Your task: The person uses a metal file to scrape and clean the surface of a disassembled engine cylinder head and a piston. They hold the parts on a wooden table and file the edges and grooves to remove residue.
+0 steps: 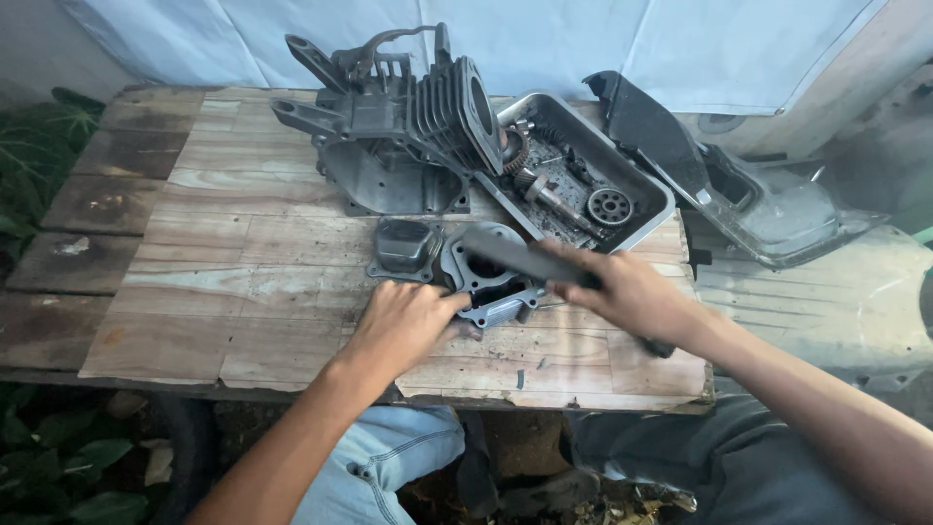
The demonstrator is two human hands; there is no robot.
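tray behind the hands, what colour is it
Silver-grey metal tray, grimy inside; head view.

A cylinder head (491, 282) lies at the left hand's (403, 321) fingertips; a valve cover (406, 248) sits behind them, a parts tray (583, 180) farther right.

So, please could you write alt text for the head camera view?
A person's left hand steadies a grey metal engine part on a wooden table while the right hand holds a dark flat tool over it. Behind stand a finned engine block and a metal tray of small parts.
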